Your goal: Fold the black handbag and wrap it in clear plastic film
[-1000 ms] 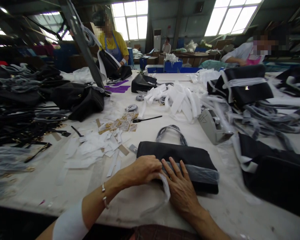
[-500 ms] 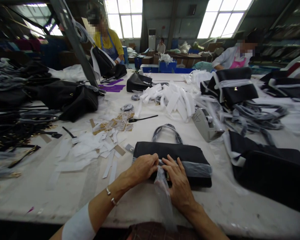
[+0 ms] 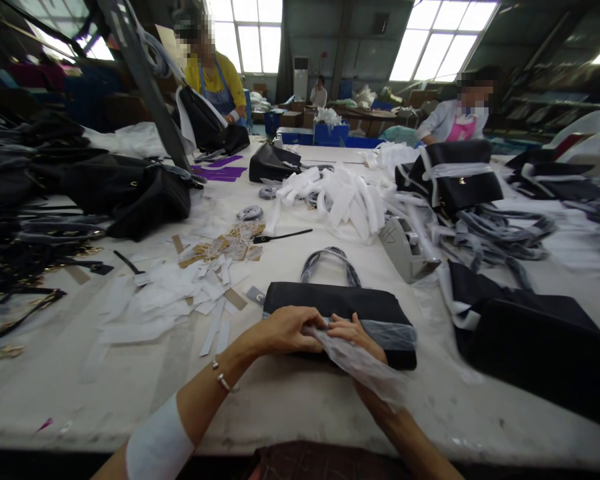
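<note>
A black handbag (image 3: 330,293) lies flat in front of me, its wrapped handles (image 3: 330,257) looping away on the far side. Across its front runs a band of clear plastic film (image 3: 397,335). My left hand (image 3: 293,330) pinches a loose strip of translucent plastic (image 3: 363,363) over the middle of the bag. That strip trails to the right across my right wrist. Beside it, my right hand (image 3: 355,337) rests on the bag's front, fingers pointing left toward the pinch; its fingertips are partly hidden by the plastic.
Paper slips (image 3: 165,297) and tags spread at the left. A grey tape dispenser (image 3: 405,250) stands behind the bag, with white padding strips (image 3: 340,200) beyond. Another black bag (image 3: 535,347) lies at the right. Co-workers (image 3: 215,80) stand across the table.
The plastic strip, which hung down toward me, now sweeps right over my right wrist. My right hand has turned, its fingers now pointing left; the left hand has stayed near the bag's middle.
</note>
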The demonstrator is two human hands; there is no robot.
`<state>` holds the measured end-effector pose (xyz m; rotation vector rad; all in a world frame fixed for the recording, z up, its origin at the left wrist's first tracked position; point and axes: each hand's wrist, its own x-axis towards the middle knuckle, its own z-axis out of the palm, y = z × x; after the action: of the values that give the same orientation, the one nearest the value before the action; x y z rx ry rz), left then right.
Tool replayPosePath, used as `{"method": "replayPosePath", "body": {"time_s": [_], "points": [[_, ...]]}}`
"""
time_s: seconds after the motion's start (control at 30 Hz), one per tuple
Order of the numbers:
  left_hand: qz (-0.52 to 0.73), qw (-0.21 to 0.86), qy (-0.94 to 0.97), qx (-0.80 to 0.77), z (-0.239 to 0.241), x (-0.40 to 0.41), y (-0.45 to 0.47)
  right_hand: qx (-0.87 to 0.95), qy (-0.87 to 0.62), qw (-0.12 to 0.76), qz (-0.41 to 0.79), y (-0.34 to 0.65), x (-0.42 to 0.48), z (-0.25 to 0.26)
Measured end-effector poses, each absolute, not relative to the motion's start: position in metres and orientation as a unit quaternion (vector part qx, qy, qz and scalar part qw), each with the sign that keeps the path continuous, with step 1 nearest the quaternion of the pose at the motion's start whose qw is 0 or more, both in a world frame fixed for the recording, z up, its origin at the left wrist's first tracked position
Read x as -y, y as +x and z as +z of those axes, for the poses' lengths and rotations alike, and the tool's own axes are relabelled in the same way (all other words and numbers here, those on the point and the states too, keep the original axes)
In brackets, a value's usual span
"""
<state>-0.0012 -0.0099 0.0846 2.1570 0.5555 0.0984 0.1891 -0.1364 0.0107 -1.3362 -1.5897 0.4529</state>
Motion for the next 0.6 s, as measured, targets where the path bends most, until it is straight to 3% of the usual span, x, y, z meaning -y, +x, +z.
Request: {"method": "replayPosePath", "body": {"time_s": [0.1,0.4,0.6], "points": [[0.011,0.51,0.84,-0.186,0.093,0.0,-0.002,0.619,-0.556,0.511,0.216,0.187,0.137,0.016],[-0.033,0.584,0.781,-0.218,0.092,-0.006,0.0,0.561,-0.605,0.524,0.212,0.178,0.131,0.017],[-0.008,0.567,0.783,-0.255,0.095,-0.005,0.0,0.527,-0.627,0.522,0.237,0.178,0.135,0.033]]}}
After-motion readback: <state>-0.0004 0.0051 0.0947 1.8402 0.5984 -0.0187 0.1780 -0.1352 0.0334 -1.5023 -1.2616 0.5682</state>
